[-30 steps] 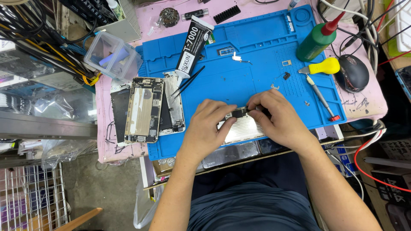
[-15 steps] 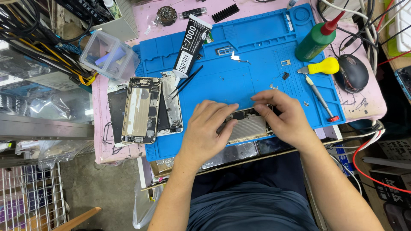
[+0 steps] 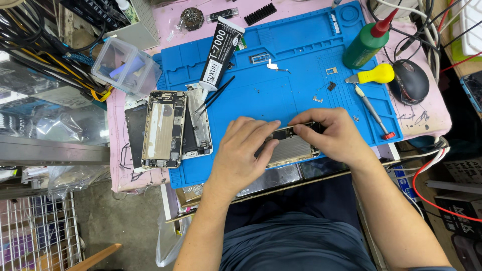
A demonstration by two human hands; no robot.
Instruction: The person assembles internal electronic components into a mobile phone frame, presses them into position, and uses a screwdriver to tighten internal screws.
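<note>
Both hands, left hand (image 3: 241, 153) and right hand (image 3: 336, 135), clamp fingers on the opened phone (image 3: 291, 148), lying lengthwise left-to-right between them on the near blue mat (image 3: 281, 85).

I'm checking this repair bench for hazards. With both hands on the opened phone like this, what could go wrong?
1. Tiny loose parts lie scattered on the blue mat just beyond the right hand; a sleeve or wrist could sweep them away.
2. The opened phone sits near the mat's front edge, so a push from the left hand could slide it off.
3. The black glue tube points at the stripped phone frame; leakage might foul it.
</note>
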